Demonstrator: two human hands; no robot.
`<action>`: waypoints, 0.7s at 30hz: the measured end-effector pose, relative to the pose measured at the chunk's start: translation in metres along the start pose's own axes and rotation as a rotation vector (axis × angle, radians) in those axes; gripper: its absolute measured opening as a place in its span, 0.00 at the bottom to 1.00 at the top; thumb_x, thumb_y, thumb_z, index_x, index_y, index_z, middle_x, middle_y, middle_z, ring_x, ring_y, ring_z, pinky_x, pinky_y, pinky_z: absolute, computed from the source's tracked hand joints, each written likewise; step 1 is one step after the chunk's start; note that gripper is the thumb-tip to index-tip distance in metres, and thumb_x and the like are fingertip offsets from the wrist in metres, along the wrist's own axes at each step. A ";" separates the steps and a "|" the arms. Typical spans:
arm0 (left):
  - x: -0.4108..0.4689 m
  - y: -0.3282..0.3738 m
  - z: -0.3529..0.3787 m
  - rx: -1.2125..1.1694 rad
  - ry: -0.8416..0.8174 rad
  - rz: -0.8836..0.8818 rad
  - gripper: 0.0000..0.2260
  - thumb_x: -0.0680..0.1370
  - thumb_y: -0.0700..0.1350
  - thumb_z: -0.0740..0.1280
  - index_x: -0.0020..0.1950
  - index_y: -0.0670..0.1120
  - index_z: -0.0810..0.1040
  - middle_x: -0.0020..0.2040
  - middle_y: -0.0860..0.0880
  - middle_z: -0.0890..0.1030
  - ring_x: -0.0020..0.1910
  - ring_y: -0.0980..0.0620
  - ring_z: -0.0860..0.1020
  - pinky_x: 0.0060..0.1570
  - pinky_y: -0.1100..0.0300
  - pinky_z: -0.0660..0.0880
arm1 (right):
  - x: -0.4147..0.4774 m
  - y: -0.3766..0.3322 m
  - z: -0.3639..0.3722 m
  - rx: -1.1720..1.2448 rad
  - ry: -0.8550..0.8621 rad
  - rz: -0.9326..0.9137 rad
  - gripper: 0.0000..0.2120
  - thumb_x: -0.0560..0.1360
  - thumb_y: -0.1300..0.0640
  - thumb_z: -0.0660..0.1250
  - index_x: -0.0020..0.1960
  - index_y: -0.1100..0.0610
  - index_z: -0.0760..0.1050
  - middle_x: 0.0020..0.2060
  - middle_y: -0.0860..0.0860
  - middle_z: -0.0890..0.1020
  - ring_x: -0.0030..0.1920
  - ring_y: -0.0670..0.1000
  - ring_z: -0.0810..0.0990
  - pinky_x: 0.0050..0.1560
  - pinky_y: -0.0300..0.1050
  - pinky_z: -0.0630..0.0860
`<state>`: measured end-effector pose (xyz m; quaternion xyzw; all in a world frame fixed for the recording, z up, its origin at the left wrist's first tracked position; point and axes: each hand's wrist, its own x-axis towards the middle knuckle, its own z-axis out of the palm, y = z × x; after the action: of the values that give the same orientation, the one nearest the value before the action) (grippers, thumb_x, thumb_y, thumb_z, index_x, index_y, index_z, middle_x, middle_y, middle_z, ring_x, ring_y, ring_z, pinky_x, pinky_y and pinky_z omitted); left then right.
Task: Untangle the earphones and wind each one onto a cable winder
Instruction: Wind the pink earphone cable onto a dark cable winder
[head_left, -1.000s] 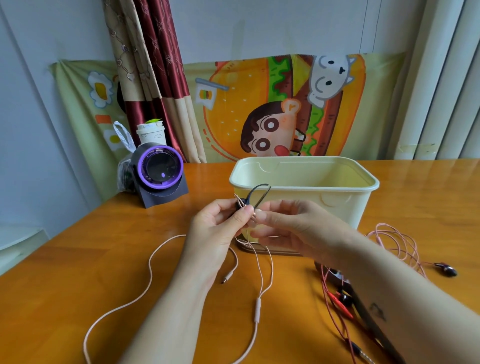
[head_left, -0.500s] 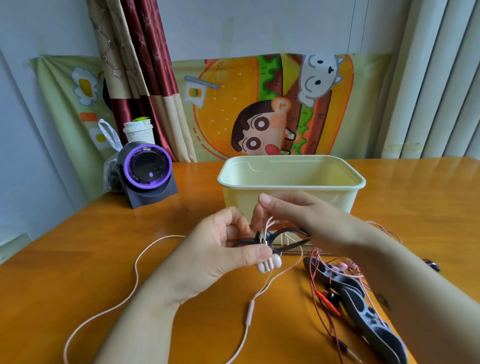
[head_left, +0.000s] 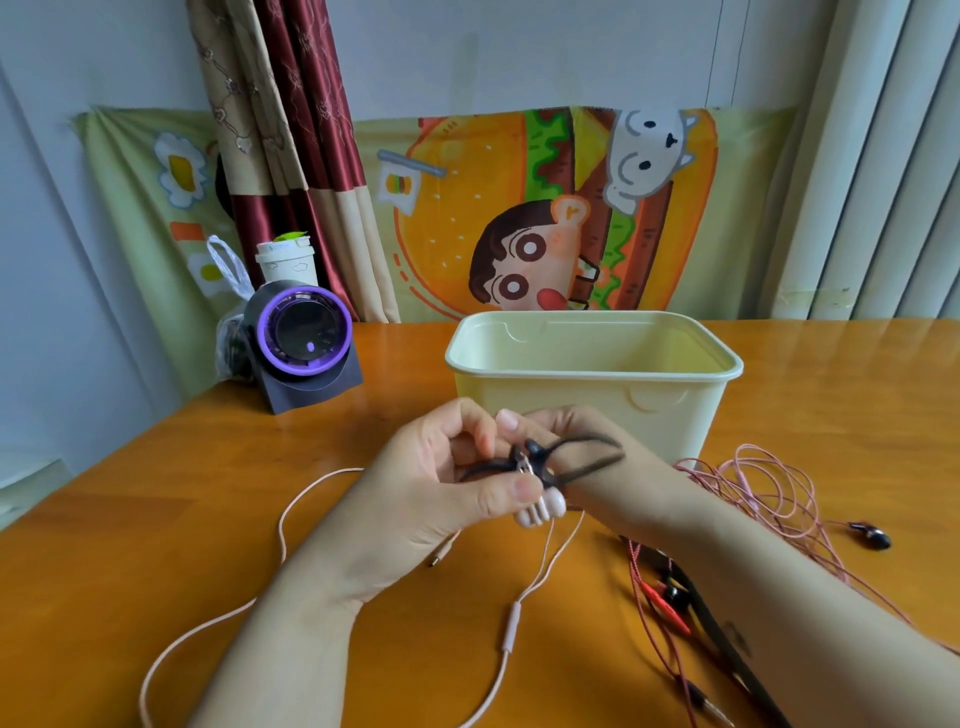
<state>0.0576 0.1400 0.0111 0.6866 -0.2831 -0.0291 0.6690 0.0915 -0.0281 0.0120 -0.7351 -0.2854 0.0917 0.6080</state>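
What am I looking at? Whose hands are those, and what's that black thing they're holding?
There is no machine here, just a person. The camera sits on their head and looks down, so you see their own arms. The left hand and right hand together pinch a black cable winder. A pale pink earphone cable hangs from it onto the wooden table. To the right lies a tangle of red and pink cables. Behind the hands stands a cream tub.
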 end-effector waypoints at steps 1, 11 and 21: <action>0.000 -0.002 -0.003 -0.055 0.022 -0.004 0.11 0.64 0.43 0.76 0.34 0.57 0.77 0.41 0.53 0.82 0.44 0.54 0.81 0.43 0.62 0.77 | 0.001 0.004 0.001 -0.073 0.034 -0.033 0.15 0.78 0.54 0.63 0.36 0.54 0.81 0.30 0.51 0.81 0.33 0.48 0.77 0.40 0.40 0.76; 0.005 -0.015 -0.013 0.087 0.366 -0.087 0.15 0.69 0.52 0.71 0.52 0.48 0.84 0.49 0.48 0.86 0.54 0.50 0.82 0.62 0.50 0.74 | 0.000 0.010 0.014 -0.387 0.279 -0.037 0.15 0.81 0.52 0.58 0.40 0.56 0.75 0.28 0.51 0.71 0.26 0.43 0.65 0.31 0.40 0.63; 0.014 -0.026 -0.002 -0.372 0.571 -0.127 0.07 0.74 0.43 0.67 0.45 0.42 0.83 0.42 0.48 0.84 0.41 0.57 0.82 0.48 0.61 0.75 | -0.004 0.010 0.025 -0.561 0.464 -0.293 0.13 0.72 0.51 0.72 0.54 0.51 0.74 0.49 0.40 0.78 0.44 0.34 0.74 0.44 0.28 0.69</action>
<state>0.0788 0.1341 -0.0081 0.5495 -0.0311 0.0713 0.8319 0.0790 -0.0105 -0.0043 -0.8255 -0.2560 -0.2463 0.4386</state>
